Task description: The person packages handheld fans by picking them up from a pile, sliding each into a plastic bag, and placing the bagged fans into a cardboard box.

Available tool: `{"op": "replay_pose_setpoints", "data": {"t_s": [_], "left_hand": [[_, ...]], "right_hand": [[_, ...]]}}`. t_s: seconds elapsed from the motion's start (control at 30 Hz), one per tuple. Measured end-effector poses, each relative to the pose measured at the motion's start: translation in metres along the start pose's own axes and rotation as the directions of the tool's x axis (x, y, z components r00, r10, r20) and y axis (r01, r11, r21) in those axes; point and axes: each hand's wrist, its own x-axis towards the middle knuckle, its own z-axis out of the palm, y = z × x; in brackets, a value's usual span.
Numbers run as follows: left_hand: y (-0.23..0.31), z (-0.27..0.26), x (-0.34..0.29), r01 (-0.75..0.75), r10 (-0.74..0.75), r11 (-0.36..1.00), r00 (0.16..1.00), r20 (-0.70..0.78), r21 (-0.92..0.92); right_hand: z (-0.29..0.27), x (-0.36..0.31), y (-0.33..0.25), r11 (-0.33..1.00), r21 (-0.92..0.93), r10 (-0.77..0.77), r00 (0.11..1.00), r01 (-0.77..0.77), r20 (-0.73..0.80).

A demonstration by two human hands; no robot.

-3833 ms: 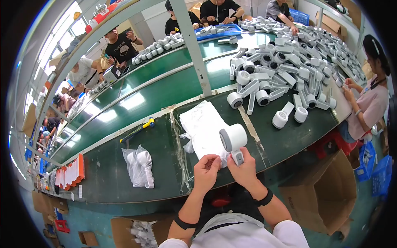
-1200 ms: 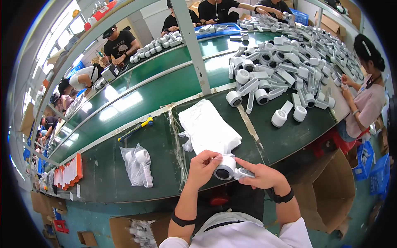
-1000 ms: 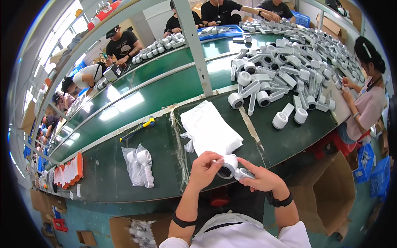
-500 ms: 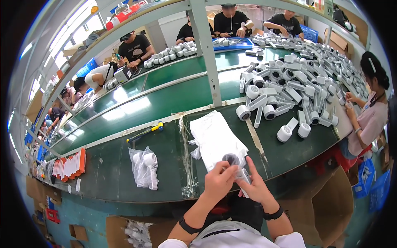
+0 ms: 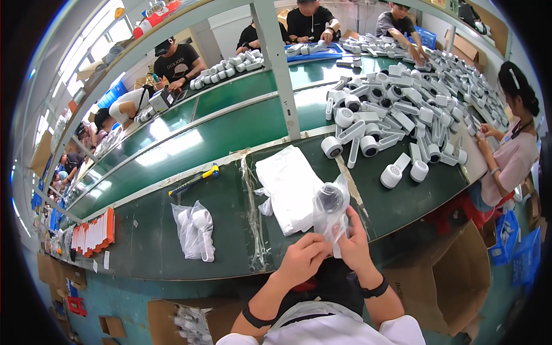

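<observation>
A white handheld device with a round dark-faced head (image 5: 330, 197) sits inside a clear plastic bag (image 5: 340, 185) in front of me. My right hand (image 5: 355, 248) is closed around its handle through the film, thumb and fingers along the sides. My left hand (image 5: 305, 257) pinches the bag's lower end beside the handle, fingers pressed together. Just beyond lies a stack of white plastic bags (image 5: 286, 184) on the bench; the device's head overlaps its right edge. To the left, another bagged white device (image 5: 198, 230) rests on the dark green bench top.
A heap of white devices (image 5: 397, 109) covers the right side. A yellow-and-black tool (image 5: 194, 179) and orange-and-white cards (image 5: 95, 231) lie left. A metal post (image 5: 283, 75) rises ahead. Cardboard boxes (image 5: 454, 282) stand below. A co-worker (image 5: 503, 152) sits at right; others work across.
The device has moved up and away from me, and the film now encloses its head. My left hand has dropped from the head to the bag's lower end. The view has shifted slightly.
</observation>
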Motion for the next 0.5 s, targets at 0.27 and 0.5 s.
{"op": "replay_pose_setpoints", "data": {"t_s": [0.27, 0.5], "left_hand": [[-0.007, -0.013, -0.007, 0.283, -0.456, 0.787, 0.865, -0.209, -0.548], [-0.026, -0.005, -0.02, 0.452, -0.655, 0.228, 0.726, 0.207, -0.862]], "right_hand": [[0.017, 0.002, 0.008, 0.98, 0.147, -0.141, 0.988, 0.131, 0.063], [0.055, -0.01, 0.018, 0.968, 0.175, -0.193, 0.979, 0.179, 0.065]]}}
